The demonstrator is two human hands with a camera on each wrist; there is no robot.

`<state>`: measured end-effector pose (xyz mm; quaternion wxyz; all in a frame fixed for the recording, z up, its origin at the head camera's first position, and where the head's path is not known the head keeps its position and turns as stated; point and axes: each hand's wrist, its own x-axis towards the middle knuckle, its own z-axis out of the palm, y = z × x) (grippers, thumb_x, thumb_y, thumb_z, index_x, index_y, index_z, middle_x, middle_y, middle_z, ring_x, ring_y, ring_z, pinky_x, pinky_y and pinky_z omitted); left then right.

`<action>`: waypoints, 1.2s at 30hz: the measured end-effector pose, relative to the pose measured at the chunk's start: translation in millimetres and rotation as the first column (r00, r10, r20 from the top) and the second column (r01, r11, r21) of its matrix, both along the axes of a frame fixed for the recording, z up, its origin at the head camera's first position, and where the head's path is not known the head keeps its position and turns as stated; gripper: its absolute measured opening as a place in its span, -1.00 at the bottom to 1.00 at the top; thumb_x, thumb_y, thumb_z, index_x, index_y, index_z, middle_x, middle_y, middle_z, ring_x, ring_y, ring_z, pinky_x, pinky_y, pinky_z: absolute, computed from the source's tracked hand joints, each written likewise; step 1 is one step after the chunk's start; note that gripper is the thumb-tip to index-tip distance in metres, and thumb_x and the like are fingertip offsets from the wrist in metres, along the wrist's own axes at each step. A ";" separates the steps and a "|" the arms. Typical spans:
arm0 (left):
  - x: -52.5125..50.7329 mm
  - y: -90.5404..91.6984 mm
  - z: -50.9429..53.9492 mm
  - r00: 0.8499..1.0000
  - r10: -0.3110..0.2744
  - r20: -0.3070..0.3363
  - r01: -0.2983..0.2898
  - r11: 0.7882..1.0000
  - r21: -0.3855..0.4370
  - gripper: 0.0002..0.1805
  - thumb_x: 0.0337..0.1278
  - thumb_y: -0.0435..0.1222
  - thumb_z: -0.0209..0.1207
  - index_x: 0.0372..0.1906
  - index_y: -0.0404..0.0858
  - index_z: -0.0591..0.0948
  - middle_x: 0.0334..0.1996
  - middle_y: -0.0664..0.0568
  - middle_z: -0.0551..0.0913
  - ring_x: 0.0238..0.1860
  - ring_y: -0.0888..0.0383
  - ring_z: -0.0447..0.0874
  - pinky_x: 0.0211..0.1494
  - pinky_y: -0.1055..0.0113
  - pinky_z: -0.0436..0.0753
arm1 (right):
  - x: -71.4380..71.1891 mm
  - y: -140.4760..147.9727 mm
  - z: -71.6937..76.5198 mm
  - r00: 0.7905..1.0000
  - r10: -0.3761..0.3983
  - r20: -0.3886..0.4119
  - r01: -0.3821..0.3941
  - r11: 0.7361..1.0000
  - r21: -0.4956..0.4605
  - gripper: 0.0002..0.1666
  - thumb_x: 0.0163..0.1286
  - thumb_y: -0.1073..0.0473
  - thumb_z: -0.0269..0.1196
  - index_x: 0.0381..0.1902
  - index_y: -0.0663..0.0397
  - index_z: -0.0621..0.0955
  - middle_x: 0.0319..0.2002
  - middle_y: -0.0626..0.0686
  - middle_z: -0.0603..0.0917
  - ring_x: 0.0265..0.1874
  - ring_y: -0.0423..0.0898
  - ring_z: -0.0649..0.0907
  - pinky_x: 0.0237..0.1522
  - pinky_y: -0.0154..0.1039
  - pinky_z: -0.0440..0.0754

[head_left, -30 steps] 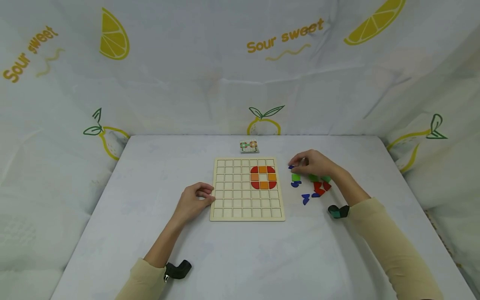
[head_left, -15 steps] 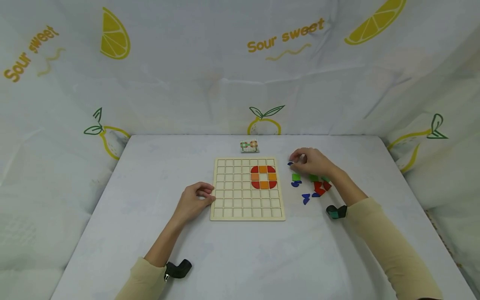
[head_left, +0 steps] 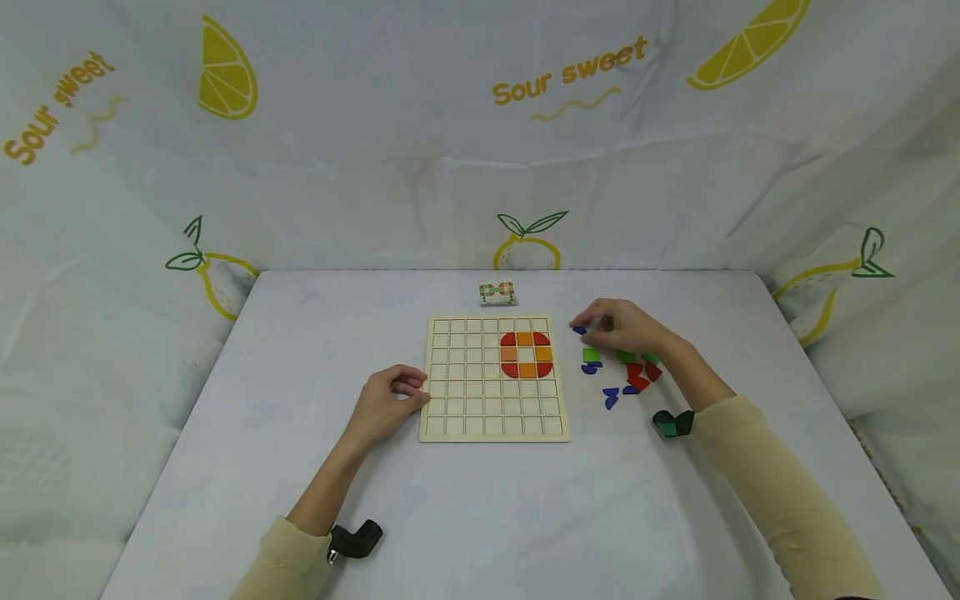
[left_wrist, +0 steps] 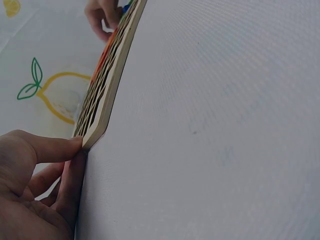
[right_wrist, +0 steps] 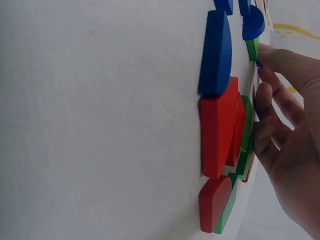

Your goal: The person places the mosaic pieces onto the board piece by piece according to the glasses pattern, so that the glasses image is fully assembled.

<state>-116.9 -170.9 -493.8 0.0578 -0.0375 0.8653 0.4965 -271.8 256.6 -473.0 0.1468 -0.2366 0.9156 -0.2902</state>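
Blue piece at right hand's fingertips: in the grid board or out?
Out. The head view shows the blue piece at the right hand, beyond the right edge of the grid board, with white tabletop between.

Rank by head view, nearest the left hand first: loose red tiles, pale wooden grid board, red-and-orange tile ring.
1. Pale wooden grid board: left edge touches left hand.
2. Red-and-orange tile ring: board's right half.
3. Loose red tiles: right of board.
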 end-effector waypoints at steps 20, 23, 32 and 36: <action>0.2 -1.1 -0.9 1.000 -0.010 -0.003 0.010 1.000 0.001 -0.69 0.26 -0.36 0.45 0.09 -0.26 0.75 -0.08 -0.09 0.78 -0.12 0.15 0.74 -0.06 0.43 0.61 | 4.4 -7.0 -2.1 0.994 -0.110 -0.008 0.110 0.992 0.066 -0.71 0.52 0.11 0.40 0.12 0.09 0.76 -0.18 0.08 0.72 -0.22 -0.02 0.56 -0.19 -0.29 0.58; 0.1 -1.4 -1.6 1.000 -0.014 -0.005 0.014 1.000 0.006 -0.68 0.26 -0.36 0.45 0.09 -0.27 0.75 -0.08 -0.10 0.78 -0.13 0.16 0.74 -0.06 0.42 0.61 | 5.9 -6.9 -1.9 0.994 -0.105 -0.018 0.106 0.992 0.073 -0.70 0.54 0.10 0.39 0.11 0.11 0.76 -0.18 0.08 0.73 -0.21 -0.02 0.57 -0.16 -0.29 0.58; -0.4 -1.3 -1.5 1.000 -0.021 -0.008 0.021 1.000 0.015 -0.67 0.26 -0.35 0.46 0.11 -0.27 0.75 -0.07 -0.09 0.79 -0.16 0.20 0.73 -0.05 0.41 0.62 | 11.6 -4.6 2.6 0.989 -0.144 0.025 0.145 0.988 -0.044 -0.69 0.56 0.08 0.37 0.12 0.14 0.76 -0.07 0.16 0.76 -0.16 0.03 0.59 -0.23 -0.40 0.62; -0.7 -0.9 -0.8 1.000 -0.018 -0.006 0.018 1.000 0.005 -0.67 0.27 -0.35 0.46 0.11 -0.25 0.75 -0.07 -0.07 0.79 -0.15 0.20 0.73 -0.02 0.38 0.62 | 14.4 -5.5 7.1 0.990 -0.138 0.028 0.140 0.986 -0.090 -0.69 0.57 0.11 0.37 0.12 0.16 0.76 -0.02 0.19 0.79 -0.15 0.05 0.60 -0.25 -0.38 0.62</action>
